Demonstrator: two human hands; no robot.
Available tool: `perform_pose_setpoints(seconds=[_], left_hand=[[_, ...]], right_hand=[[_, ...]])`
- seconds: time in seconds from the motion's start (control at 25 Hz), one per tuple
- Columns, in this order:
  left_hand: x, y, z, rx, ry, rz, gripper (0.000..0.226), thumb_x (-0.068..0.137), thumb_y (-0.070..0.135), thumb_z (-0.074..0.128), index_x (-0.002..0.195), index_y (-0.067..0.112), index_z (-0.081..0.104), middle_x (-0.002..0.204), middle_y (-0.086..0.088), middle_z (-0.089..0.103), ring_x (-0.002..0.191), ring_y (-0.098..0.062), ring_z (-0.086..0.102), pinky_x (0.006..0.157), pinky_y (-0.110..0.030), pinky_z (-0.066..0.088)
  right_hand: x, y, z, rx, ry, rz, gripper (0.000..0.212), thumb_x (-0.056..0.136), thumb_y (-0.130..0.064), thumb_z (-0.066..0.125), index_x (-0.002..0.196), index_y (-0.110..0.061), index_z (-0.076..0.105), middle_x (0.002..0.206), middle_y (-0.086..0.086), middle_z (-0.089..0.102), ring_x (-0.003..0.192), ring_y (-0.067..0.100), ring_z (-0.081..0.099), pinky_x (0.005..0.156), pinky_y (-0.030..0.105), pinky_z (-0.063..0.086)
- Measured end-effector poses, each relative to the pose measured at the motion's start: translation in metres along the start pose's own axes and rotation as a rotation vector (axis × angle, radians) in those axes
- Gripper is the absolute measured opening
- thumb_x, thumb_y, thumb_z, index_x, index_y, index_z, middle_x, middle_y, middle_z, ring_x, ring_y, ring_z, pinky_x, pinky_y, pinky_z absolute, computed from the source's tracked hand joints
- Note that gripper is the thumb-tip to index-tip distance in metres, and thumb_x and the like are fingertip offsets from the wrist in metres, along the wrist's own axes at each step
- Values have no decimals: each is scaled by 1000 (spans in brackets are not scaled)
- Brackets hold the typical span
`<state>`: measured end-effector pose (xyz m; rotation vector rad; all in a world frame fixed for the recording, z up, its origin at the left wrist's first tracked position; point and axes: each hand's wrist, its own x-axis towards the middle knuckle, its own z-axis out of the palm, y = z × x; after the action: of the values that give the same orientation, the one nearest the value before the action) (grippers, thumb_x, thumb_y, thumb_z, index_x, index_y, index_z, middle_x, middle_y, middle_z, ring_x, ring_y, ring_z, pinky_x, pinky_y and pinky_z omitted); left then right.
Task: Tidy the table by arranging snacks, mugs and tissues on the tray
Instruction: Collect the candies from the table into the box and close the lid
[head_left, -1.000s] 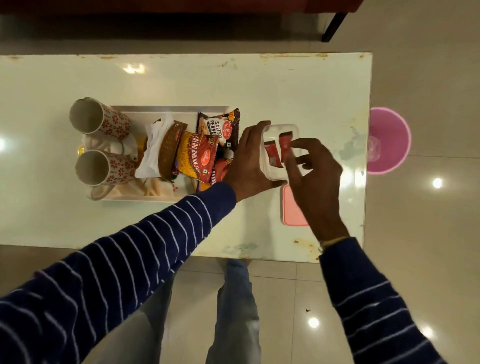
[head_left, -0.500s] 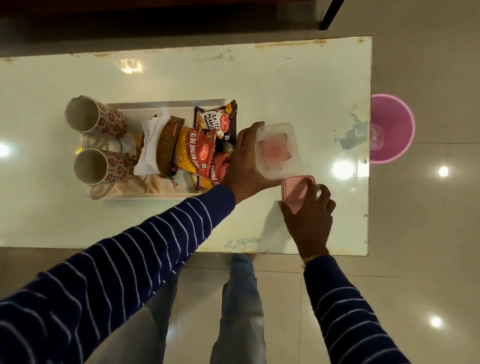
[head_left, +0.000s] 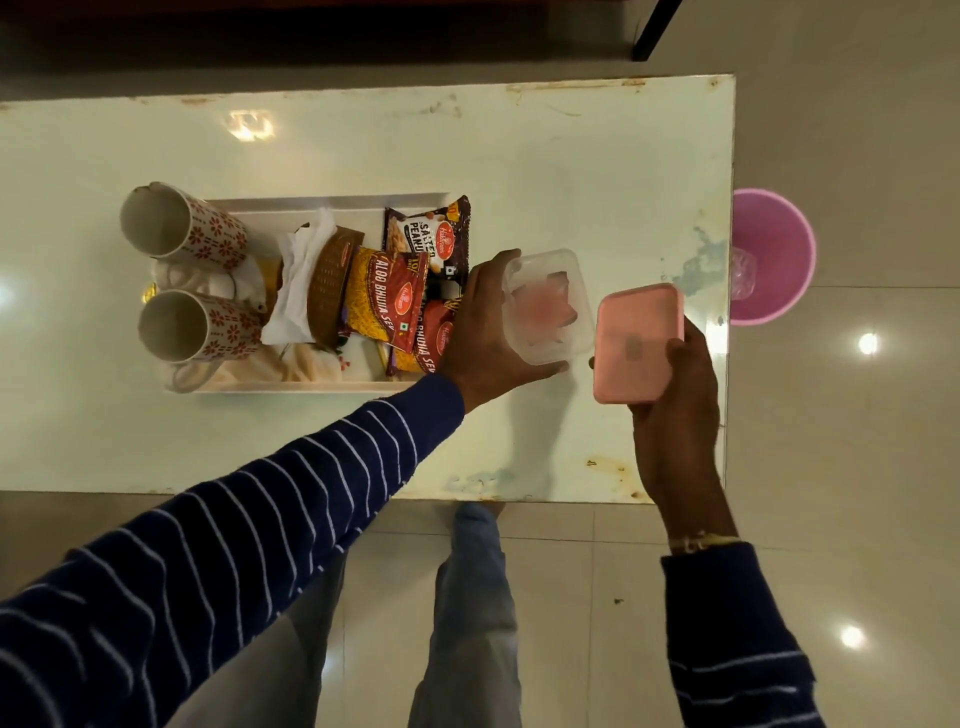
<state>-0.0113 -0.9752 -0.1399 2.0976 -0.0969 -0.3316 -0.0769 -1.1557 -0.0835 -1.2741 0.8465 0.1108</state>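
A white tray (head_left: 322, 203) on the table holds two patterned mugs (head_left: 184, 223) (head_left: 200, 327) on their sides, white tissues (head_left: 301, 275) beside a brown holder, and several snack packets (head_left: 387, 296). Just right of the tray, my left hand (head_left: 483, 332) grips a clear plastic box (head_left: 550, 306) with red sachets blurred inside. My right hand (head_left: 675, 384) holds the box's pink lid (head_left: 636, 343) lifted off the table, right beside the box and apart from it.
The pale glossy table (head_left: 597, 171) ends close to my right hand. A pink bin (head_left: 774, 260) stands on the floor past that right edge. My legs show below the near edge.
My right hand left the box, reached down to the pink lid on the table, and has picked it up level with the box. The left hand kept holding the box.
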Motion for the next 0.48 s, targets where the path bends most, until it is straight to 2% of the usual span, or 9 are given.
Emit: perform_pose_setpoints(seconds=[0.08,0.16,0.2,0.28,0.36,0.48], left_hand=[[-2,-3,-1,7,23,3,116,49,39,96,142,9,33,134,1,40,121,6,37,101,-14,42],[-4,-5,-4,13,18,14,116,49,39,96,141,8,34,135,-1,40,123,-3,39,102,-23,45],[-5,-5,-5,19,3,30,116,49,39,96,142,8,34,137,-4,40,125,-8,40,103,-30,47],[-7,-5,-5,13,-53,76,116,50,40,95,142,8,34,138,-8,41,127,-13,41,103,-35,48],[-11,-1,-1,3,-99,118,117,49,42,95,143,6,34,139,-9,42,127,-11,40,104,-32,45],[-16,5,5,11,-113,146,119,47,38,97,142,-1,35,139,-16,42,127,-11,38,105,-34,45]], right_hand=[[-3,-2,4,-63,83,-106,29,101,-23,36,104,-30,65,98,-9,65,99,18,59,85,42,48],[0,-1,0,-19,116,-211,34,102,-10,34,88,-23,62,79,-11,57,82,12,51,76,33,42],[0,1,-1,-40,108,-236,36,101,-9,34,87,-22,64,78,-9,57,79,11,50,73,29,43],[-2,9,8,-169,89,-178,35,102,-11,36,109,-16,69,95,-5,65,89,9,59,75,23,51],[-7,21,21,-320,116,-84,35,104,-17,40,130,-17,63,111,-1,63,107,13,61,82,26,54],[-13,34,39,-482,188,-140,34,105,-26,40,130,-14,60,114,5,56,109,20,57,85,31,52]])
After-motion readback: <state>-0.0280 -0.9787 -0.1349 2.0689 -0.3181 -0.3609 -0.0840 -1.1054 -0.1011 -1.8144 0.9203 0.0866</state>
